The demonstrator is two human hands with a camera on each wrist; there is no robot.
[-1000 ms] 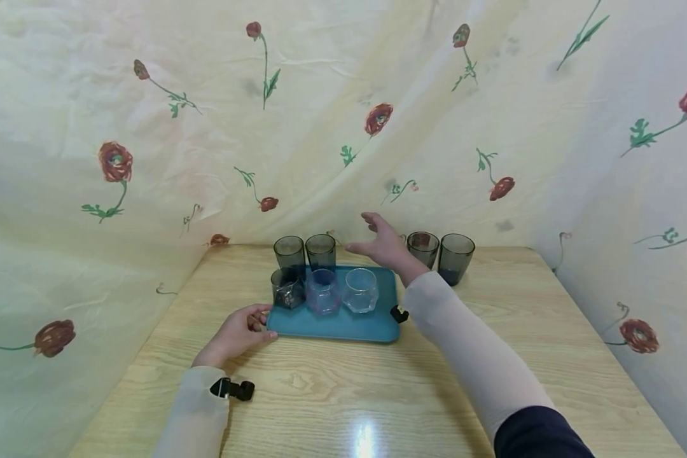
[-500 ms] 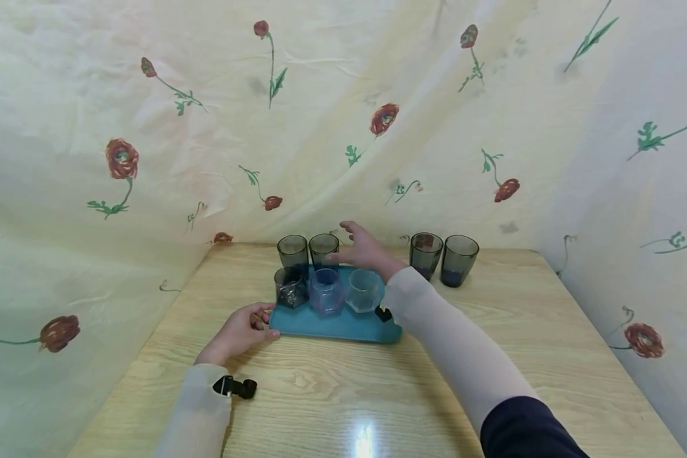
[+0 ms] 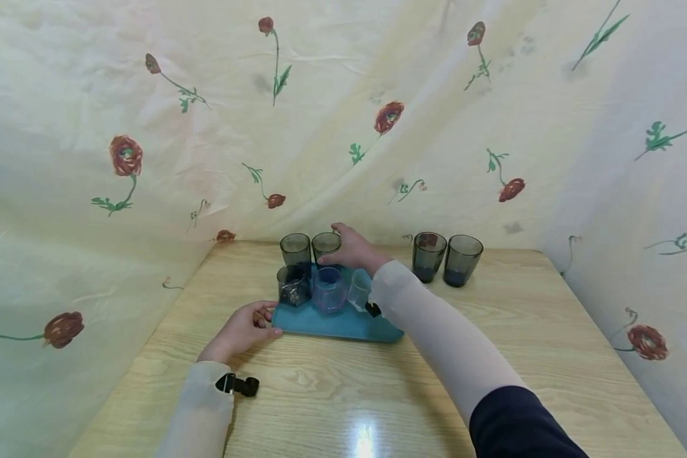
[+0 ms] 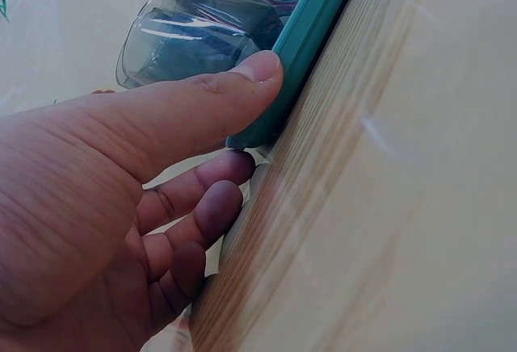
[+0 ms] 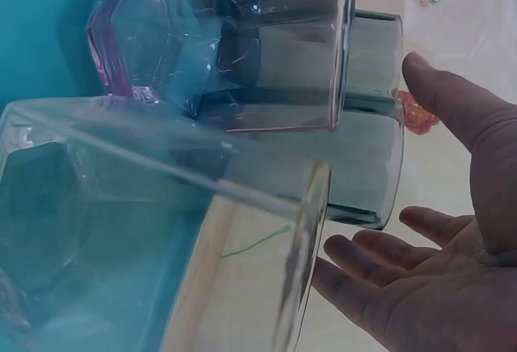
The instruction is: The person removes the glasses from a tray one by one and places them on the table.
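Apparently the step in hand is to take hold of the tall glass (image 3: 322,244) at the right hand's fingertips. That right hand (image 3: 353,249) is spread wide, thumb well apart from the fingers, with nothing in its grasp; whether it touches the glass I cannot tell. The left hand (image 3: 242,331) holds the near corner of the tray (image 3: 332,326), thumb against the rim and fingers bent around the side. That hold is worth keeping light and steady, so that the tray does not slide under the cups. Just below the right wrist stands the clear cup (image 3: 357,289), partly hidden by the sleeve (image 3: 397,294), so the wrist should ride high enough to clear its rim. Left of it are the purple cup (image 3: 329,294) and the dark cup (image 3: 293,289), the latter nearest the left hand. The fingers should settle evenly around the tall glass, without nudging its twin (image 3: 295,248) just beyond, and any lift should be straight up.
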